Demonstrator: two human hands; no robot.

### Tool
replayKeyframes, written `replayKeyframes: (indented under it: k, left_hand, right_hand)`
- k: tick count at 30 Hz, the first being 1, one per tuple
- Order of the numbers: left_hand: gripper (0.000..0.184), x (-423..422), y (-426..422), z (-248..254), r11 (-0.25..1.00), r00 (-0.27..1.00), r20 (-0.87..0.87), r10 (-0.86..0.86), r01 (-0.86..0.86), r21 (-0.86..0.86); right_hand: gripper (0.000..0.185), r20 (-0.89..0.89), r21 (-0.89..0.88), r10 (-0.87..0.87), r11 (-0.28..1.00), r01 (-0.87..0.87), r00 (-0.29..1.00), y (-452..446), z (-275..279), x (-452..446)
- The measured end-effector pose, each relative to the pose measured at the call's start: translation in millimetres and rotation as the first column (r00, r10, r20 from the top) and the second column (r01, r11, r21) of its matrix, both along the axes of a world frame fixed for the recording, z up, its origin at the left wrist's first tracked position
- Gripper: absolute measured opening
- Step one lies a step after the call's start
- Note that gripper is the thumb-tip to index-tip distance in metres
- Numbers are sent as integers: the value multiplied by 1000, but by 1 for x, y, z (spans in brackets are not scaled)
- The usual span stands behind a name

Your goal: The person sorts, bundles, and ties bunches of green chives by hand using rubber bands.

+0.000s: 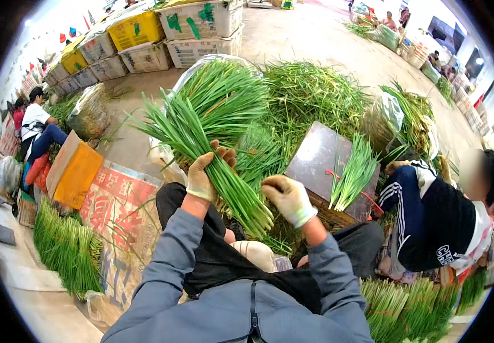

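My left hand (205,174), in a pale glove, is wrapped round a thick bunch of garlic chives (224,180). Its leafy tips fan out to the upper left and the pale stem ends point down to the right above my lap. Just right of those stem ends is my right hand (288,197), gloved too, with its fingers curled together; what they hold, if anything, is hidden. Beyond my right hand a small bunch of chives (354,174) lies on a dark board (315,154), beside a red tie (332,173).
Loose chives (315,91) are heaped ahead, next to a bagged pile (224,86). Tied bundles stand at left (66,246) and right (401,308). A co-worker (447,223) sits close at my right, another person (38,126) farther left. Stacked crates (201,34) stand behind.
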State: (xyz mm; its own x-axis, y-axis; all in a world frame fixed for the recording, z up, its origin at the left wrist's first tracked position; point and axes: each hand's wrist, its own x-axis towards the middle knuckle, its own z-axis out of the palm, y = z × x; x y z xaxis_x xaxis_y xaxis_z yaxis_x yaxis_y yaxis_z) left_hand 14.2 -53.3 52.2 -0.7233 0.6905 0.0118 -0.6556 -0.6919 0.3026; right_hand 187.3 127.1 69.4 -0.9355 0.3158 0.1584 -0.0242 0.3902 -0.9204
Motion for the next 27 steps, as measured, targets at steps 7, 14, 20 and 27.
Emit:
replayKeyframes:
  k: [7, 14, 20, 27]
  left_hand:
    - [39, 1, 31, -33, 987, 999, -21, 41, -44, -152]
    - [41, -8, 24, -44, 960, 987, -23, 158, -159, -230]
    - [45, -18, 21, -52, 923, 981, -99, 166, -190, -334]
    - [26, 24, 44, -13, 884, 971, -227, 72, -167, -436]
  right_hand:
    - [20, -58, 494, -10, 869, 38, 998, -38, -9, -9]
    - [9, -89, -847, 148, 509, -153, 985, 6, 8, 23]
    - [19, 263, -276, 848, 522, -807, 459, 18, 83, 28]
    - [109, 95, 349, -58, 937, 22, 994, 94, 34, -36]
